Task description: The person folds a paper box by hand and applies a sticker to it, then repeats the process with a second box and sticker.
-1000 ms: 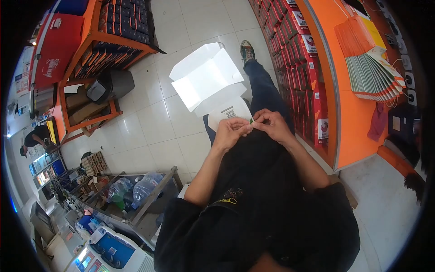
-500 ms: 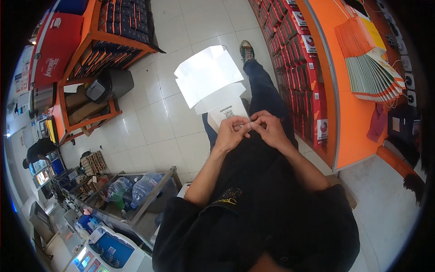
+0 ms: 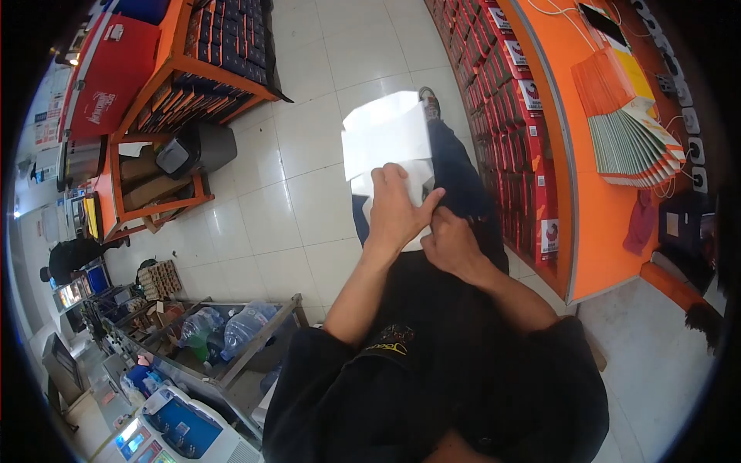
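Observation:
A white, partly folded cardboard box (image 3: pixel 386 143) rests over my lap, its large lid panel opened out away from me. My left hand (image 3: pixel 395 210) lies across the box's near part, fingers bent over its wall and thumb reaching to the right. Close beside it, my right hand (image 3: pixel 454 245) has its fingers curled at the near right edge of the box. Both hands seem to grip the cardboard, though the right fingertips are partly hidden. The box's printed side is covered by my left hand.
Red boxes (image 3: pixel 515 139) fill the orange counter's shelves on my right. Fanned paper bags (image 3: pixel 633 143) lie on top. At left stand an orange rack (image 3: pixel 174 58), a grey bin (image 3: pixel 204 147) and a metal cart (image 3: pixel 231 366) with plastic bottles. Another person (image 3: pixel 73 258) bends far left.
My hands were pinched together at the box's near corner. The left has moved forward over the box, covering its QR code, and the right has dropped slightly. The box has shifted right in view.

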Tool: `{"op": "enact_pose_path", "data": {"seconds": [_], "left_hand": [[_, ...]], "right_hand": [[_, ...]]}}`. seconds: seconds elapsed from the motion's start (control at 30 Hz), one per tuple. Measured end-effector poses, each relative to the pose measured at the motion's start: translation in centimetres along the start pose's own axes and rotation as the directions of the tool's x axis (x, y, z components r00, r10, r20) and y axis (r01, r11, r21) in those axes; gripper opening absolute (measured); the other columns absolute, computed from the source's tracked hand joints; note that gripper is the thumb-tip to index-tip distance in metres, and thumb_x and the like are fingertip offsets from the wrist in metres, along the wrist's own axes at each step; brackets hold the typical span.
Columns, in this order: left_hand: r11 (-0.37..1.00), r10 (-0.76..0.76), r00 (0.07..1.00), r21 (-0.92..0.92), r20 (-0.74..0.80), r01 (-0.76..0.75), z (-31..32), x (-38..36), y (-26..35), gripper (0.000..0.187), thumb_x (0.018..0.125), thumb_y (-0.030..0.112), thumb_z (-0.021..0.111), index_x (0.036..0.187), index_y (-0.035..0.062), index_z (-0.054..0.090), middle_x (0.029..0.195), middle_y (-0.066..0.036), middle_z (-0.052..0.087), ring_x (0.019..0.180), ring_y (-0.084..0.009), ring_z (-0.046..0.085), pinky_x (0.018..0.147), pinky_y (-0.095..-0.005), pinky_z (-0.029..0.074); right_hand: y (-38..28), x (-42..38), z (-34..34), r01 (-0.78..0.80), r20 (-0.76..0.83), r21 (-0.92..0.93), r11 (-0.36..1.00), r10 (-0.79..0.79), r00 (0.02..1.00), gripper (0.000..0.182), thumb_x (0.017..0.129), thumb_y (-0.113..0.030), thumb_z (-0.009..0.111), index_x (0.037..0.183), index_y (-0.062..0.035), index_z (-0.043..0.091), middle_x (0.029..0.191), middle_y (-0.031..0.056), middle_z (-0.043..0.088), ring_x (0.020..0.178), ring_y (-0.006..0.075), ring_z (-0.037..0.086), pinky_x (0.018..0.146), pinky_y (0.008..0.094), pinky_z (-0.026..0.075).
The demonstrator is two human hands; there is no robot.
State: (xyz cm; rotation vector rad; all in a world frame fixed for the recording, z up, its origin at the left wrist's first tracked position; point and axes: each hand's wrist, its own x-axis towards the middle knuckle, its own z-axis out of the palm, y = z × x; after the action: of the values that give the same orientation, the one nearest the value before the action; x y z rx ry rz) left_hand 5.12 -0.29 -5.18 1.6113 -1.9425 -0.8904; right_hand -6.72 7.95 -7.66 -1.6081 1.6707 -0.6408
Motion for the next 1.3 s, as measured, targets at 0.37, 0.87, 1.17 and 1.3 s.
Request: {"op": "enact_pose_path", "data": {"seconds": [0.37, 0.87, 1.17, 1.3], "left_hand": [[0.968, -0.209, 0.895, -0.047, 0.393, 0.247, 0.6, -1.8, -4.3, 0.022, 0.080, 0.015, 0.076, 0.087, -0.0046, 0.068, 0.076, -0.017, 0.071, 0.070, -0.0242, 0.070, 0.067, -0.0333, 0.055], [0.496, -0.168, 0.877, -0.731, 0.449, 0.469, 1.1, -3.5, -6.0, 0.013, 0.090, 0.005, 0.070, 0.099, -0.0047, 0.069, 0.089, -0.010, 0.072, 0.077, -0.0097, 0.067, 0.069, -0.0226, 0.053], [0.459, -0.110, 0.881, -0.762, 0.460, 0.456, 1.1, -3.4, -6.4, 0.013, 0.090, 0.004, 0.070, 0.099, -0.0034, 0.067, 0.091, -0.011, 0.073, 0.079, -0.0122, 0.068, 0.073, -0.0242, 0.055], [0.494, -0.144, 0.891, -0.749, 0.430, 0.442, 1.7, -3.6, -6.3, 0.017, 0.087, -0.002, 0.071, 0.102, -0.0048, 0.065, 0.092, -0.013, 0.072, 0.084, -0.0150, 0.070, 0.076, -0.0255, 0.057]], "right_hand": [[5.3, 2.3, 0.0, -0.283, 0.095, 0.595, 0.752, 0.284, 0.954, 0.037, 0.101, -0.034, 0.053, 0.092, 0.0011, 0.059, 0.076, 0.0095, 0.069, 0.056, 0.0126, 0.065, 0.046, 0.0255, 0.047], [3.0, 4.1, -2.7, 0.105, -0.008, 0.486, 0.868, -0.116, 0.993, 0.011, 0.088, -0.007, 0.068, 0.096, 0.0006, 0.070, 0.093, 0.0067, 0.068, 0.075, 0.0147, 0.063, 0.067, 0.0270, 0.050], [3.3, 4.0, -3.0, 0.006, 0.083, 0.500, 0.866, -0.054, 0.995, 0.013, 0.087, -0.009, 0.069, 0.096, 0.0006, 0.069, 0.096, 0.0088, 0.066, 0.082, 0.0175, 0.064, 0.069, 0.0292, 0.051], [2.8, 4.1, -3.0, -0.007, 0.095, 0.473, 0.881, -0.044, 0.994, 0.014, 0.087, -0.010, 0.069, 0.096, 0.0004, 0.068, 0.095, 0.0082, 0.065, 0.082, 0.0175, 0.064, 0.068, 0.0291, 0.051]]}}
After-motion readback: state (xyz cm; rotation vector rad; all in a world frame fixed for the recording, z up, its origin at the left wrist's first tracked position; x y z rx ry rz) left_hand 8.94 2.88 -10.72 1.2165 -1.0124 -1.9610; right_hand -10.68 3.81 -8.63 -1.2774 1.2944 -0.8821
